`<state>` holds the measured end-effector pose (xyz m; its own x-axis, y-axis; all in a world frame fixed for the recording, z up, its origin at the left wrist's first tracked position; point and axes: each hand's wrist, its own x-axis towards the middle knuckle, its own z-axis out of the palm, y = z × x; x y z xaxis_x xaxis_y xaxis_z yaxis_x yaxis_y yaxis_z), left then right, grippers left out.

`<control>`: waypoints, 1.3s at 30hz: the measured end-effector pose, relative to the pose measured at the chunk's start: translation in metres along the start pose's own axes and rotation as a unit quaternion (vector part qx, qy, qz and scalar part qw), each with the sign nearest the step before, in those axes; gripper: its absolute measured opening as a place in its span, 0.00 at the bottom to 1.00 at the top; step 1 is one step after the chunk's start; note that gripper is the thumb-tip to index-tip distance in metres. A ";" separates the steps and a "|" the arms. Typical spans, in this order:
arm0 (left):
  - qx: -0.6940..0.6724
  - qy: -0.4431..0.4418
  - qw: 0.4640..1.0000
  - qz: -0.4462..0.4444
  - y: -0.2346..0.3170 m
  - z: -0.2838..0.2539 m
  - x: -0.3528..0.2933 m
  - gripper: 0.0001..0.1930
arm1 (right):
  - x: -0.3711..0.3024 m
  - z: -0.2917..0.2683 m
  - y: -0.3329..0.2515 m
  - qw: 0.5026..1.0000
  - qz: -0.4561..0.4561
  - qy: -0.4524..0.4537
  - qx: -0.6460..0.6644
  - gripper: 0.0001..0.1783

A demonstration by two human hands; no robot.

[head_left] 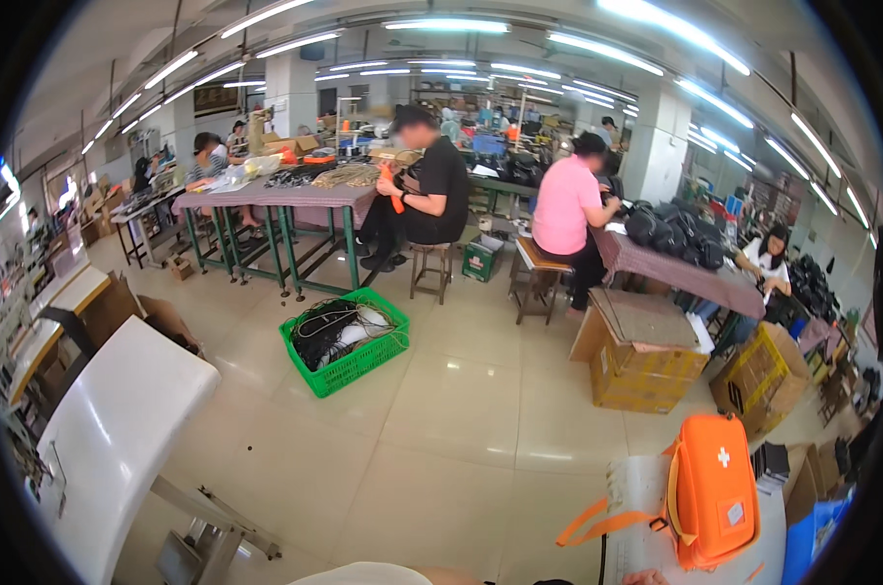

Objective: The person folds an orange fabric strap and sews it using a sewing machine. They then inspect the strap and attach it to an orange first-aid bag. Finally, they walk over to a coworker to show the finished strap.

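At the very bottom edge, a sliver of my right hand [644, 578] shows beside a pale work table [646, 478]. Its fingers are cut off by the frame, so whether it holds anything is hidden. Just to the right of it, an orange bag [714, 487] with a white cross stands upright on the table. An orange strap [607, 522] with a black buckle trails from the bag's left side. My left hand does not show; a small patch of skin at the bottom middle is too cropped to make out.
A green plastic basket [358, 366] holding black and white cords stands on the floor ahead. A white machine table [119, 419] is on the left. Cardboard boxes [646, 375] sit to the right. Several people work at cloth-covered tables [295, 195] farther off.
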<state>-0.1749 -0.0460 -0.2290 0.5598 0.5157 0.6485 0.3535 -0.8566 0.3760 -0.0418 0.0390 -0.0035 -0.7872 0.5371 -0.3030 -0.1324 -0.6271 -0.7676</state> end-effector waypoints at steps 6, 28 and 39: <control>-0.005 0.014 1.000 0.008 -0.007 0.000 -0.002 0.07 | 0.002 -0.001 0.000 1.000 0.007 0.016 -0.001 0.08; -0.656 0.014 0.740 -0.149 -0.051 0.092 -0.015 0.07 | 0.004 0.005 -0.005 1.000 0.013 0.008 0.010 0.08; -0.259 0.020 0.965 -0.047 -0.023 0.034 0.001 0.07 | 0.005 0.005 -0.003 1.000 0.013 -0.004 0.015 0.07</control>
<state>-0.1570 -0.0253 -0.2594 0.5103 0.5987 0.6174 -0.0262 -0.7067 0.7070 -0.0486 0.0411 0.0000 -0.7957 0.5158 -0.3175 -0.1299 -0.6574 -0.7423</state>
